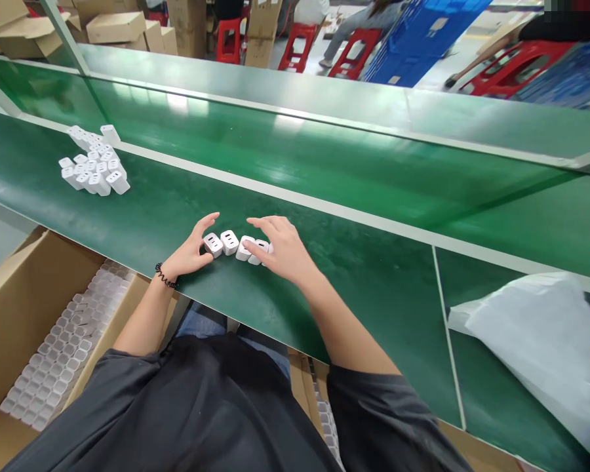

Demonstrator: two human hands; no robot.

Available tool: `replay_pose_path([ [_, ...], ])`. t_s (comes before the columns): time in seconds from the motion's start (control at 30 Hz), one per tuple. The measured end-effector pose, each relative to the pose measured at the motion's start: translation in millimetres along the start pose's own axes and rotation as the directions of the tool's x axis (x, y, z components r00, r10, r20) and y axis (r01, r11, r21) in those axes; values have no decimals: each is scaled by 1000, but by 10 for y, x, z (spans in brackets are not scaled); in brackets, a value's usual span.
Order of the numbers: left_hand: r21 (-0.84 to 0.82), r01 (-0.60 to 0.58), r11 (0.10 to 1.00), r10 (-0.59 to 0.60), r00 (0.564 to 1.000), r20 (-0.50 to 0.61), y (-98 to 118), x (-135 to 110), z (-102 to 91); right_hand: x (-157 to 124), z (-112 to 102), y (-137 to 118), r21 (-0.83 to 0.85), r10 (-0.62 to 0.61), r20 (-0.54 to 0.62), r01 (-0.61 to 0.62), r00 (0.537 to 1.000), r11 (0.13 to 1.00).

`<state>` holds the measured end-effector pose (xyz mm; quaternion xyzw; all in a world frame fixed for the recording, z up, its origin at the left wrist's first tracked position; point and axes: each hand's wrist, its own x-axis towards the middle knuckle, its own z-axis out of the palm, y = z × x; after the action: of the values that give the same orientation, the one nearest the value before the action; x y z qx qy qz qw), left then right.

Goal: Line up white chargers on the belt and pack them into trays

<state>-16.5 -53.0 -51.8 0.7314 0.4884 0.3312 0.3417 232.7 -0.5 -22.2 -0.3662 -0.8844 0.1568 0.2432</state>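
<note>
A short row of small white charger plugs (229,242) lies on the green belt (354,275) right in front of me. My left hand (193,252) cups the row's left end, thumb against the first plug, fingers spread. My right hand (280,248) rests on the row's right end, fingers bent over two plugs and partly hiding them. Further left on the belt sits a cluster of several more white plugs (94,169).
A cardboard box (39,288) at my lower left holds a tray of white plugs (59,354). A white plastic bag (541,341) lies on the belt at right. Beyond the belt stand red stools (354,52), blue crates (423,39), cartons and seated people.
</note>
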Motion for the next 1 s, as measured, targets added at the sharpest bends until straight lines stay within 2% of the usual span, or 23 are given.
replay_pose_path([
  [0.1,49,-46,998,44,997,58,38,76,89,-244,-153,285,168,-58,147,33,987,985],
  [0.2,78,-71,994,61,990,125,76,226,115,-408,-133,467,236,-24,243,-35,970,971],
  [0.3,85,-68,994,44,966,254,121,414,65,-456,-11,545,295,52,199,-110,979,949],
  [0.4,105,-112,988,68,931,358,171,620,9,-462,44,595,312,96,134,-134,986,941],
  [0.5,105,-145,984,80,882,464,222,827,27,-506,-24,669,288,125,100,-149,987,946],
  [0.6,91,-213,973,130,827,547,251,959,125,-576,-126,749,285,122,99,-145,988,947],
  [0.67,104,-273,956,179,828,532,249,969,201,-608,-166,778,294,96,113,-126,989,948],
  [0.77,212,-331,920,206,865,458,217,899,276,-621,-167,769,305,66,129,-102,990,947],
  [1.0,368,-398,840,267,894,359,186,807,336,-610,-136,627,235,74,103,-97,992,967],
])
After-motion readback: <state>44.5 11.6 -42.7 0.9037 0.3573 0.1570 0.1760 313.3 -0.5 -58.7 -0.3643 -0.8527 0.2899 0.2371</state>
